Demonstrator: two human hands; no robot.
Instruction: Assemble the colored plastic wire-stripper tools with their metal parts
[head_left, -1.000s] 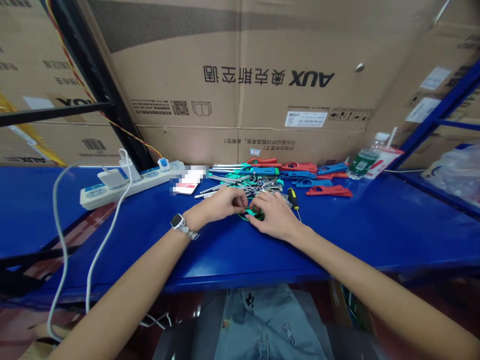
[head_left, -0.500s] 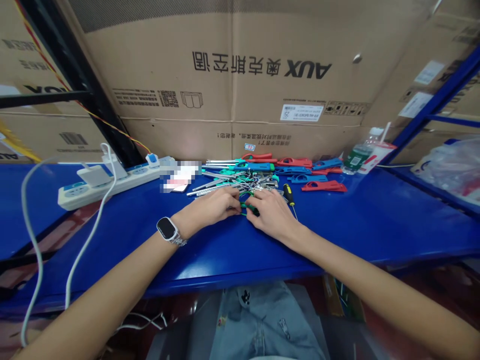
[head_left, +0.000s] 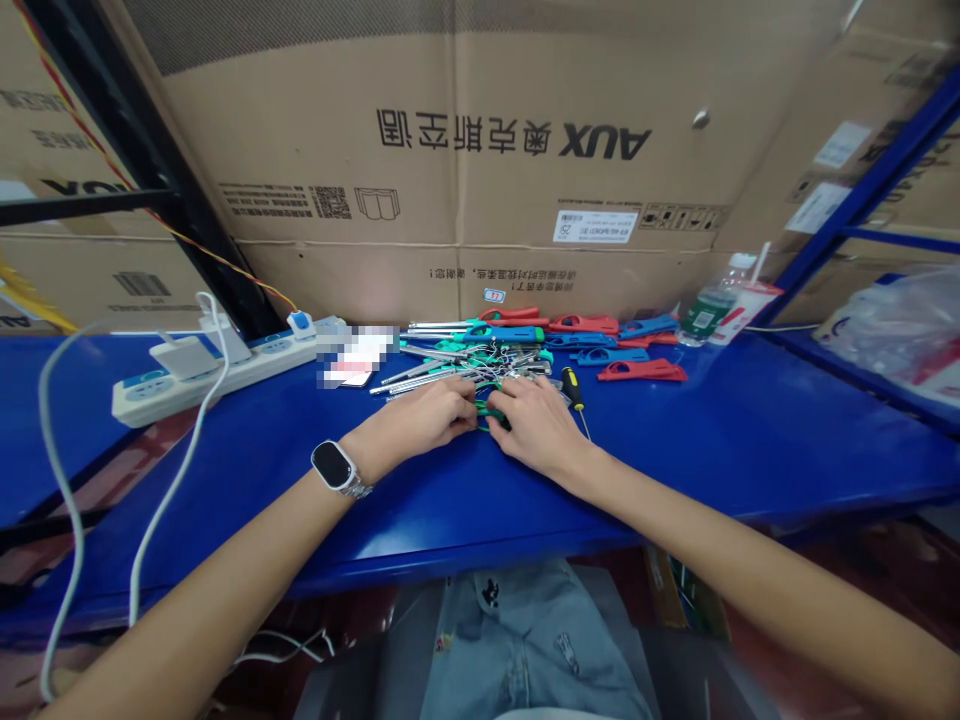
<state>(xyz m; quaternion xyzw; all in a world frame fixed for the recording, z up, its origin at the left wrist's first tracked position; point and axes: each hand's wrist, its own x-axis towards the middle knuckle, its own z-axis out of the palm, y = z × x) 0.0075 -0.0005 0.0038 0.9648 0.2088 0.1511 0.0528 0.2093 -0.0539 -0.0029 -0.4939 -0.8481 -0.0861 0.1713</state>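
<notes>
A person wearing a watch point(head_left: 332, 465) on the left wrist works with both bare hands at a blue table point(head_left: 675, 460), a small green part point(head_left: 490, 411) between the fingertips. The left hand point(head_left: 436, 414) closes its thumb and fingers on the left end of the part, while the right hand point(head_left: 537, 420) curls over its right end, fingers bent and gripping; the knuckles hide much of the piece. The part sits low over the tabletop, just in front of a heap of metal rods point(head_left: 420, 378) with green ends and loose wires. Behind and to the right of the heap lie red and blue plastic shells, among them a red shell point(head_left: 643, 371) nearest the table's front and a blue shell point(head_left: 611, 356) just behind it. A screwdriver point(head_left: 573, 388) with a yellow-and-black handle rests beside the right hand. A drink bottle point(head_left: 705, 315) and a cup point(head_left: 744, 312) with a straw stand at the right, and a white power strip point(head_left: 247, 368) stretches across the left, before a large cardboard box point(head_left: 480, 80) printed with upside-down lettering.
</notes>
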